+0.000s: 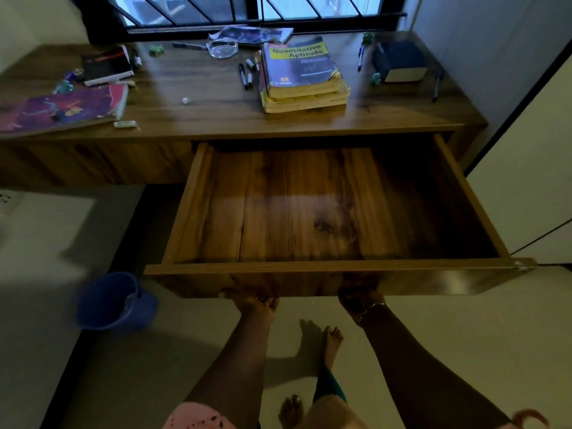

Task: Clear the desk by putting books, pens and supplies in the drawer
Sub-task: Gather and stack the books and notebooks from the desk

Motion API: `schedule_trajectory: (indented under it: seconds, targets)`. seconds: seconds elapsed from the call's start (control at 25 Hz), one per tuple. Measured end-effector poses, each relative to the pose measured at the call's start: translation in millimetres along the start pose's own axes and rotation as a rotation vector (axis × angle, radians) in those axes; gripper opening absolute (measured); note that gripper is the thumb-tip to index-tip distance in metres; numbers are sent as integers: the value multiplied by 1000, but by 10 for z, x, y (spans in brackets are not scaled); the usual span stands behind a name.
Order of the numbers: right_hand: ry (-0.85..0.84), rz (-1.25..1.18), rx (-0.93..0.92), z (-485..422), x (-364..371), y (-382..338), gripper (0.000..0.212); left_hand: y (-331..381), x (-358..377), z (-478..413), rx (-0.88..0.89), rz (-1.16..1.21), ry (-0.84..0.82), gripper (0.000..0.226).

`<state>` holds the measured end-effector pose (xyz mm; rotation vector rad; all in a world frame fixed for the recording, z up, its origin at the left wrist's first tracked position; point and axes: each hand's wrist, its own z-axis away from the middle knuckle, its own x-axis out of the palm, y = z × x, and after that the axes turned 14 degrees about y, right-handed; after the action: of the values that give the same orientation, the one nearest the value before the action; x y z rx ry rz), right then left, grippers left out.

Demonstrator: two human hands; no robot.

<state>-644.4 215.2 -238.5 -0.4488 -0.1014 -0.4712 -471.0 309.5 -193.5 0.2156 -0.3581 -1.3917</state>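
On the head camera I have the drawer (334,267) standing wide open at 6 o'clock from the tabletop (201,116), its plank floor showing from wall to wall. The left hand (252,301) and right hand (359,300) both grip the lower edge of the drawer front, near its middle. Their fingers curl under the panel and are mostly hidden. At 12 o'clock on the tabletop sits the stack of books (301,75). These are thick, dog-eared paperbacks, and I judge them heavy and a little floppy at the corners. I would take the stack with both hands under the bottom book, one at each long side. Its long axis runs roughly 12 to 6, with the title reading toward me. Just beside it at 9 o'clock lie the markers (246,75), also pointing about 12 to 6. They look light and apt to roll, so I would pinch them mid-barrel. The purple book (62,109) lies flat at 10 o'clock with its long axis across, 9 to 3. It looks thin and bendy, so I would lift it by the spine edge. A glass dish (222,48) at 11 o'clock looks fragile and slick. A thick black book (399,61) sits at 1 o'clock, with a blue pen (360,58) near it.
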Motion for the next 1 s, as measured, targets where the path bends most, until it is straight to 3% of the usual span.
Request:
schedule_trajectory:
  seconds: [0.08, 0.16, 0.28, 0.36, 0.44, 0.52, 0.72, 0.88, 1.0]
  targets:
    - [55, 199, -71, 65, 29, -23, 27, 4, -5, 12, 59, -169, 32, 73]
    - [81, 346, -74, 176, 32, -57, 28, -86, -69, 167, 143, -494, 16, 54]
    - [69, 602, -107, 415, 72, -62, 23, -310, -129, 642, 234, -899, -197, 34]
    - [1, 707, -152, 620, 172, -57, 24, -417, -68, 889, 528, -1077, -388, 23]
    - [-110, 721, -167, 888, 274, -109, 22, -401, 19, 1031, 852, -1096, -525, 17]
    - [-188, 857, -296, 1201, 321, -234, 18, -282, 88, 1101, 1082, -1056, -611, 13]
    - [-263, 1107, -908, 1637, 528, -553, 10, 225, 527, 1100, 1488, -961, -614, 13]
    - [-250, 1113, -1188, 1579, 964, -852, 21, 571, 1050, 1006, 1624, -991, -433, 26]
    - [-186, 1062, -1258, 1439, 1339, -1158, 22, 826, 1461, 985, 1522, -946, -348, 38]
